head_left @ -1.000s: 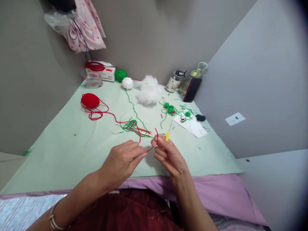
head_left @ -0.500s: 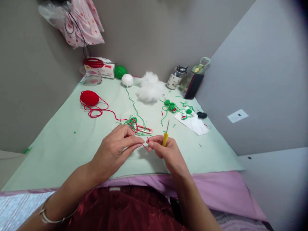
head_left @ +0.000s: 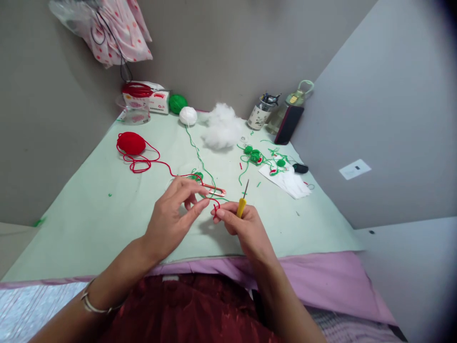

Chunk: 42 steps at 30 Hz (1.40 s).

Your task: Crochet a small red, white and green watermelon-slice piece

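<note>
My right hand (head_left: 246,221) is closed around the yellow handle of a crochet hook (head_left: 242,207), its thin metal tip pointing up and away. Between the same hand's thumb and forefinger it pinches a short bend of red yarn (head_left: 215,207). My left hand (head_left: 174,212) is just to the left, thumb and fingers apart, with the red strand passing close to its fingertips. Behind the left fingers lie orange thread snips (head_left: 218,191) and a small tangle of green yarn (head_left: 196,176), partly hidden. The strand leads back to a red yarn ball (head_left: 131,143).
White stuffing (head_left: 222,127), a white yarn ball (head_left: 188,116) and a green yarn ball (head_left: 177,103) sit at the back. Small green crocheted pieces (head_left: 254,156) and white paper (head_left: 291,183) lie right. A pen cup (head_left: 259,117), phone (head_left: 289,125) and bottle (head_left: 295,99) stand at back right.
My left thumb and fingers have come apart from their pinch near the yarn. The red yarn now curves into a loop at my right fingertips, and the hook has shifted slightly left.
</note>
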Tool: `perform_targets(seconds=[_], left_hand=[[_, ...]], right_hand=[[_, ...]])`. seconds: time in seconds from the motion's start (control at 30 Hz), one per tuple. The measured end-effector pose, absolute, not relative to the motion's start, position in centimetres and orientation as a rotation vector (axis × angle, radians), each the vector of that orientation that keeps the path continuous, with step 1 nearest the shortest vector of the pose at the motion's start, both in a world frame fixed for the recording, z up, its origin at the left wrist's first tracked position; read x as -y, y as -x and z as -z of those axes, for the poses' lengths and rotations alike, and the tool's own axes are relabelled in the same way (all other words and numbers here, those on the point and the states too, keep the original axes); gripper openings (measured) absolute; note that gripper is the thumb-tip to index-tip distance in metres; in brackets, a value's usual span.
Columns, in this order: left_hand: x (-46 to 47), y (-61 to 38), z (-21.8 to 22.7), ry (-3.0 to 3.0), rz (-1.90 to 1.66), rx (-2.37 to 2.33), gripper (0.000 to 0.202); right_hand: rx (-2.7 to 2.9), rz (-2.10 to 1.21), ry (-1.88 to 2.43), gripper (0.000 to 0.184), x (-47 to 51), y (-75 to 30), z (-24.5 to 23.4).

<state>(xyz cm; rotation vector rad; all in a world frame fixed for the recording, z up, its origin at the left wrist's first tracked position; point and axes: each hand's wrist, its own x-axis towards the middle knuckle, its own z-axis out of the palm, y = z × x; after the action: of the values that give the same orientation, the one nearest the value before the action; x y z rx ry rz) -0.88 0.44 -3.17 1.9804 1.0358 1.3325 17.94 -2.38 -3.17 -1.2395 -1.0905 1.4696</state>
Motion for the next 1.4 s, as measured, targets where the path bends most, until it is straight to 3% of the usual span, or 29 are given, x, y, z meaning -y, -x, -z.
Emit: perform_targets(seconds=[0.13,0.37,0.57,0.77,0.9,1.07,1.4], left_hand=[[0.3,0.9,3.5,-1.928,-1.220,-0.905,0.008],[1.0,0.7,3.2,-1.837,-1.494,-1.133,0.012],[1.5,1.0,3.2,-1.679,-1.125,-1.092,0.010],[1.4,0.3,3.6,-1.611,-1.348,-1.037,0.002],[1.5,0.5,3.7,-1.609,-1.433,-1.035,0.012],[1.5,0.6,3.4,-1.415,-1.241,-1.102,0.007],[1.3,0.5,3.1,-1.302,-1.072,-1.068,0.014]], right_hand=[[1.118,-1.433,1.234,0.031,2.4,-17.7,3.2],[0.920,-1.516,1.203,0.032,2.0,-17.3,3.0],[0.945,-1.502,1.214,0.035,1.9,-17.0,3.2],[1.072,-1.449,1.232,0.027,2.2,-16.7,3.2],[0.943,-1.451,1.209,0.029,2.0,-16.4,3.2],[0.895,-1.439,1.175,0.028,2.1,-16.4,3.2],[0.873,-1.434,1.183,0.032,1.9,-16.2,3.1]])
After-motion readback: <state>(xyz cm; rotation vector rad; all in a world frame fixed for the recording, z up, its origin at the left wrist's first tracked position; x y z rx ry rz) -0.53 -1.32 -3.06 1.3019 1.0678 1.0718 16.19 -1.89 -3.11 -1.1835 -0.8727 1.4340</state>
